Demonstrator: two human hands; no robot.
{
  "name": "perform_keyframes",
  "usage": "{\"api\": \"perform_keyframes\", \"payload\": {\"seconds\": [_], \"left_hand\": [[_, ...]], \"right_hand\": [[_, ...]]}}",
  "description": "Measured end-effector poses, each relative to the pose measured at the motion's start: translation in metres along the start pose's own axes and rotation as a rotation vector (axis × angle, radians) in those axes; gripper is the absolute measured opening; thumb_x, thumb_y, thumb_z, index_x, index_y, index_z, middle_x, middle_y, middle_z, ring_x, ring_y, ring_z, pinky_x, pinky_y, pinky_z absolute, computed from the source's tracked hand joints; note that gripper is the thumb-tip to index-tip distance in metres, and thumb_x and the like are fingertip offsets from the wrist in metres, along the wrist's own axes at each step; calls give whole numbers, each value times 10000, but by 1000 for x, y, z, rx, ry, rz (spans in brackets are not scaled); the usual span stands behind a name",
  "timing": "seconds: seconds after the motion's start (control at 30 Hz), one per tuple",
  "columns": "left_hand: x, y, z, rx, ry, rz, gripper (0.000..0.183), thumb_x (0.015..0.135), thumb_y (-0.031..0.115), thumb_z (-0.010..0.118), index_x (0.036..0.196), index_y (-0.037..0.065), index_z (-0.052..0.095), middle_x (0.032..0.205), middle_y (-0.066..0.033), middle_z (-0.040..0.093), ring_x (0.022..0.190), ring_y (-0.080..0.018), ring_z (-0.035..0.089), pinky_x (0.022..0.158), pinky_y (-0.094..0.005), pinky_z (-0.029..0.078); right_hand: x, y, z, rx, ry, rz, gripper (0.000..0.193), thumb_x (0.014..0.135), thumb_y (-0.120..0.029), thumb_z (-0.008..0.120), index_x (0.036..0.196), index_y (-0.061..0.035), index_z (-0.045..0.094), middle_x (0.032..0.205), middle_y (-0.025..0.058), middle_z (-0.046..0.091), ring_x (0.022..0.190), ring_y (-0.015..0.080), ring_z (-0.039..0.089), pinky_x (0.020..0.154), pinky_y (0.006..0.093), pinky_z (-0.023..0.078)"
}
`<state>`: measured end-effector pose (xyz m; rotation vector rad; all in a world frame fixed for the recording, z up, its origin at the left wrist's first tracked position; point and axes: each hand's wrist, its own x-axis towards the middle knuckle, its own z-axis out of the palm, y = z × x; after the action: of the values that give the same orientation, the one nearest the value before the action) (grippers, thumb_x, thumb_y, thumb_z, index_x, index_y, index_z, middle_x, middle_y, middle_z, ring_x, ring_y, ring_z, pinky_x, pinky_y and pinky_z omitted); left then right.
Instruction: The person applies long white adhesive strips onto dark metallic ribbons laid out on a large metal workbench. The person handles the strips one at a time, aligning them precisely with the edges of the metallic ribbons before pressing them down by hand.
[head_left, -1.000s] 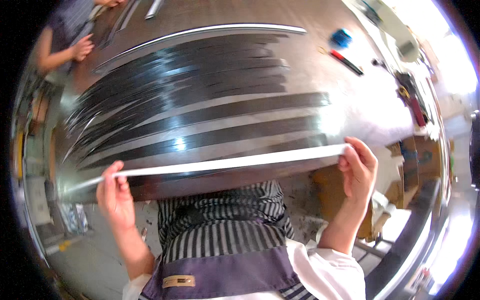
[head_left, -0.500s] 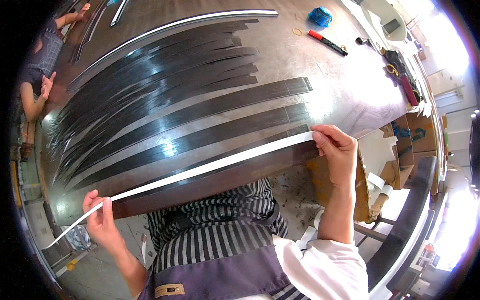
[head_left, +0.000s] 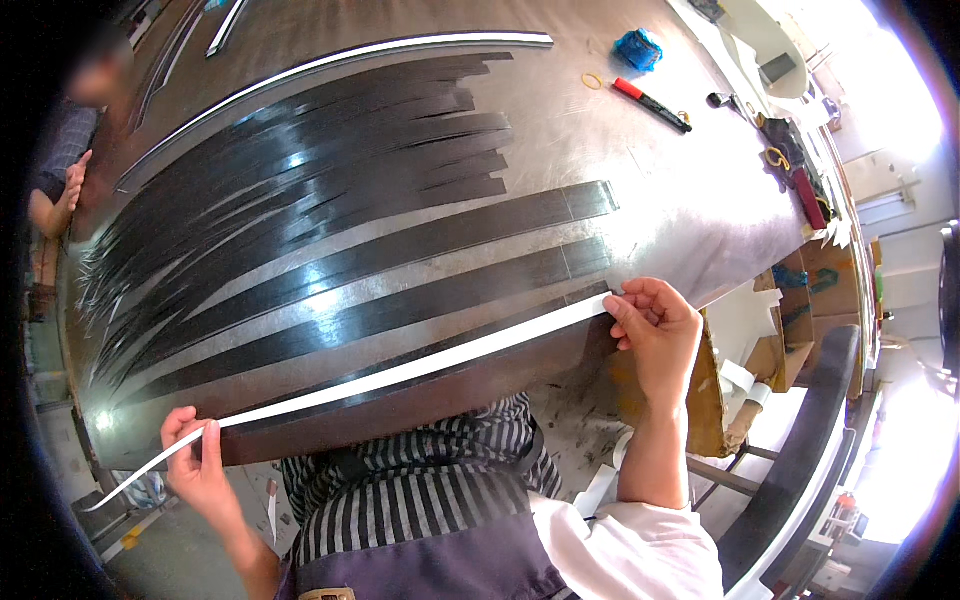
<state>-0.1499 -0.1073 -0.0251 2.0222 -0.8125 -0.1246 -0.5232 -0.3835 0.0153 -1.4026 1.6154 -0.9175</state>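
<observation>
A long narrow white strip is stretched between my two hands along the near edge of the table. My left hand pinches it between thumb and fingers, and its free end droops past the table's left edge. At the other end, my right hand grips the strip's tip. Directly behind the white strip lies a dark flat strip, partly covered by it in this view; whether they touch I cannot tell. Two more dark strips, a middle one and a farther one, lie spaced apart behind.
Many overlapping dark strips spread across the table. Beyond them is a long white-and-black strip. A red-and-black marker, a rubber band and a blue bundle lie far right. Cardboard boxes stand at right; another person is far left.
My view has shifted, so the tabletop sits lower in the picture. Both hands keep their hold on the white strip. The other person's raised hand at top left has left view.
</observation>
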Motion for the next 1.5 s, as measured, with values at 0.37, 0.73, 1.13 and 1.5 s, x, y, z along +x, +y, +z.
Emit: {"api": "perform_keyframes", "payload": {"seconds": [0.37,0.73,1.13,1.5], "left_hand": [[-1,5,0,2,-5,-15,61,880,-5,667,885,-57,636,1161,-106,563,1067,-181,526,956,-302,400],[-1,9,1,13,-6,-4,52,875,-24,662,882,-67,634,1159,-105,569,1052,-172,543,937,-297,417],[-2,19,2,88,18,25,63,823,-18,708,874,-41,678,1114,-86,606,1011,-184,585,921,-311,450],[1,17,7,-4,38,143,107,759,-56,749,853,-21,710,1089,-116,623,930,-177,607,832,-303,482]], "right_hand": [[5,-2,-1,-28,-26,30,155,822,-54,763,939,9,683,738,31,673,581,60,601,495,197,472],[5,-2,-1,-37,-12,42,146,820,-46,760,931,17,690,743,44,680,575,65,612,490,200,482],[4,-6,1,-115,25,11,149,812,-40,749,943,17,707,754,54,687,562,86,609,473,207,471],[12,13,-4,-286,34,-92,140,849,-117,752,949,-26,716,716,-8,647,570,36,533,467,174,402]]}}
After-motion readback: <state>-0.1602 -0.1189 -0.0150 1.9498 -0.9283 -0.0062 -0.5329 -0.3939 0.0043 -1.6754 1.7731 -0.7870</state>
